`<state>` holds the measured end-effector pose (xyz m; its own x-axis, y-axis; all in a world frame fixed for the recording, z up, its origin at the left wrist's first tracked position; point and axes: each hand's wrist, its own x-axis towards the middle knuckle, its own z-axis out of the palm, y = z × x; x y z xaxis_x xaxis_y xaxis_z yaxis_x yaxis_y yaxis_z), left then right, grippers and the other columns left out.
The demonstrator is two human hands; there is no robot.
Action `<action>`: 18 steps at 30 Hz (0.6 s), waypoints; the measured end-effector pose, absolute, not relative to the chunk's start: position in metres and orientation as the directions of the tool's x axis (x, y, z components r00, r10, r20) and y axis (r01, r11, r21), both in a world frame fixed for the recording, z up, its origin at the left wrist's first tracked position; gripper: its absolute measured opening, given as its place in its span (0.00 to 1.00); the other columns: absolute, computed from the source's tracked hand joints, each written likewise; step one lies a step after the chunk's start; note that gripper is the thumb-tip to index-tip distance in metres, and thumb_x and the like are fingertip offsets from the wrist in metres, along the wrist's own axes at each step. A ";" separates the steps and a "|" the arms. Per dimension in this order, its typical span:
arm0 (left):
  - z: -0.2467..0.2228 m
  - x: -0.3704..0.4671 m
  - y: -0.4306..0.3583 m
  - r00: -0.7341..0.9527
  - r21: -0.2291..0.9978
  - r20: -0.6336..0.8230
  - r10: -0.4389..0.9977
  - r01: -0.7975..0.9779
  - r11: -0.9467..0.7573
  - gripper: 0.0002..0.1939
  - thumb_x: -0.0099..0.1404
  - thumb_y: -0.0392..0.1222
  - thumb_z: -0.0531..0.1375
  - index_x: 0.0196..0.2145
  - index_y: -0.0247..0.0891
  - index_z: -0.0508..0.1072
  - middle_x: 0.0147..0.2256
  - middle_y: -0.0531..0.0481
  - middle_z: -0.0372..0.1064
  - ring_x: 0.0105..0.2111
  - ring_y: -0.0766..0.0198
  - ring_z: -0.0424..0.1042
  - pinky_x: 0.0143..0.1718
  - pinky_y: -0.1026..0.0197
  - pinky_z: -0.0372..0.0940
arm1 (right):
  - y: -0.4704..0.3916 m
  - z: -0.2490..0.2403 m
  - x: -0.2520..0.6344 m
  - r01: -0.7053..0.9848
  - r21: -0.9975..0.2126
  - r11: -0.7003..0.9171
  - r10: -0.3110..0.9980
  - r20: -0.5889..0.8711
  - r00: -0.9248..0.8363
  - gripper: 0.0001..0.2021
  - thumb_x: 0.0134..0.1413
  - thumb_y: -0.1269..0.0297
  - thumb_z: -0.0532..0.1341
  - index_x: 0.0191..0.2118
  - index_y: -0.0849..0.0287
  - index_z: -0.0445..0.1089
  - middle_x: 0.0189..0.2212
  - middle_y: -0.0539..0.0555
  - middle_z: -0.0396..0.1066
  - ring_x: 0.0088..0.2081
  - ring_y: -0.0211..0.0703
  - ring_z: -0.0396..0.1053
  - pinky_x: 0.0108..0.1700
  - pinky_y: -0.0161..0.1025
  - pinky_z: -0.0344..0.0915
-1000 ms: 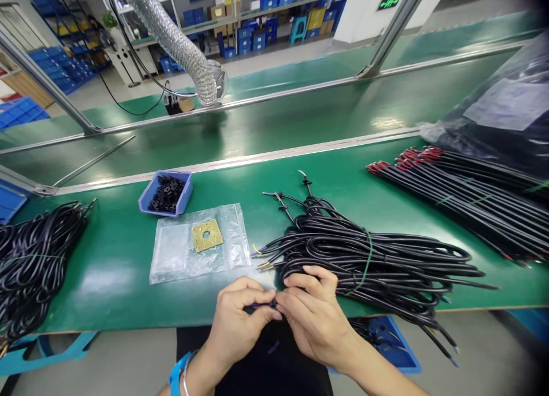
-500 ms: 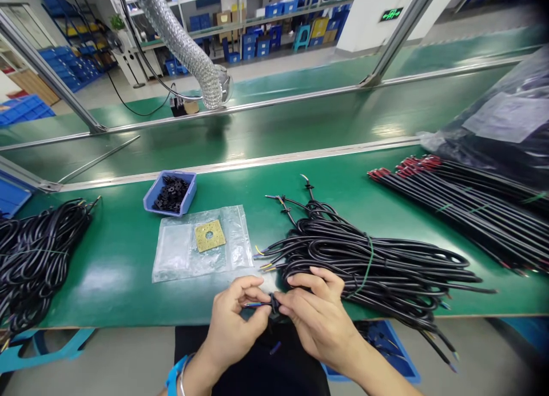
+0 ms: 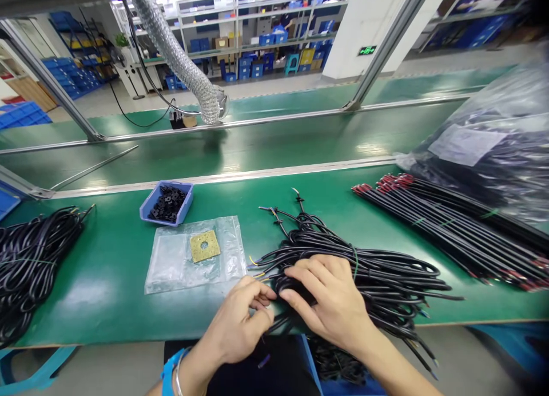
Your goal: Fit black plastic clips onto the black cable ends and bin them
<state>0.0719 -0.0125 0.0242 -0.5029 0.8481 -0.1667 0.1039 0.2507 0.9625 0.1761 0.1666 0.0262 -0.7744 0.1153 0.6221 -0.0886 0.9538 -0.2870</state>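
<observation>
My left hand (image 3: pixel 242 319) is at the front edge of the table, its fingers curled in. What lies between its fingertips is hidden. My right hand (image 3: pixel 328 296) reaches over the left end of a bundle of black cables (image 3: pixel 386 264), thumb and fingers bent around black cable there. Stripped wire ends, some yellow, stick out of the bundle beside my left fingertips. At its far end, a few cables carry small black grommet-like parts (image 3: pixel 278 220). More such black parts (image 3: pixel 169 202) fill a blue bin (image 3: pixel 186 208) farther back.
A clear plastic bag (image 3: pixel 171 264) with a yellow square plate (image 3: pixel 205 247) lies left of the bundle. Coiled black cables (image 3: pixel 38 258) sit at far left. Red-tipped cables (image 3: pixel 429 218) and a large plastic bag (image 3: pixel 493 155) are at right. Below the edge is a blue crate (image 3: pixel 311 364).
My right hand has moved from the small black part at my left fingertips onto the cable bundle. The cable and part held at my left fingers no longer show there. The view has shifted slightly.
</observation>
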 end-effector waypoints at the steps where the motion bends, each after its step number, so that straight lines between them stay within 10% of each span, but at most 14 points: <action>1: 0.021 0.072 -0.009 -0.514 0.964 -0.190 0.837 0.062 0.257 0.13 0.59 0.33 0.55 0.42 0.37 0.72 0.41 0.45 0.67 0.40 0.58 0.70 0.43 0.57 0.66 | 0.166 0.024 0.177 -0.137 -0.317 0.938 0.096 0.620 -0.779 0.08 0.61 0.62 0.59 0.36 0.61 0.70 0.32 0.56 0.71 0.38 0.47 0.62 0.41 0.45 0.55; 10: -0.002 0.070 -0.006 -0.573 0.994 -0.086 0.815 -0.101 0.034 0.17 0.64 0.35 0.55 0.51 0.42 0.69 0.58 0.43 0.61 0.54 0.53 0.67 0.53 0.52 0.64 | 0.155 0.023 0.190 -0.271 -0.498 0.824 0.092 0.589 -0.803 0.07 0.57 0.75 0.57 0.29 0.59 0.63 0.26 0.51 0.64 0.29 0.38 0.60 0.32 0.39 0.57; 14: 0.005 0.069 -0.013 -0.488 0.990 0.110 0.866 0.136 -0.050 0.20 0.67 0.37 0.56 0.55 0.48 0.69 0.61 0.47 0.61 0.61 0.52 0.60 0.61 0.50 0.56 | 0.158 0.025 0.180 -0.061 -0.486 0.872 0.245 0.541 -0.805 0.11 0.60 0.73 0.56 0.48 0.63 0.67 0.41 0.59 0.68 0.34 0.40 0.66 0.38 0.40 0.67; 18: 0.014 0.070 -0.021 -0.341 0.916 0.255 0.905 0.386 -0.113 0.23 0.69 0.36 0.54 0.60 0.49 0.65 0.62 0.49 0.63 0.61 0.57 0.61 0.63 0.52 0.56 | 0.166 0.028 0.173 -0.110 -0.356 0.928 0.106 0.535 -0.838 0.07 0.60 0.74 0.56 0.39 0.59 0.71 0.37 0.56 0.73 0.38 0.45 0.65 0.40 0.43 0.65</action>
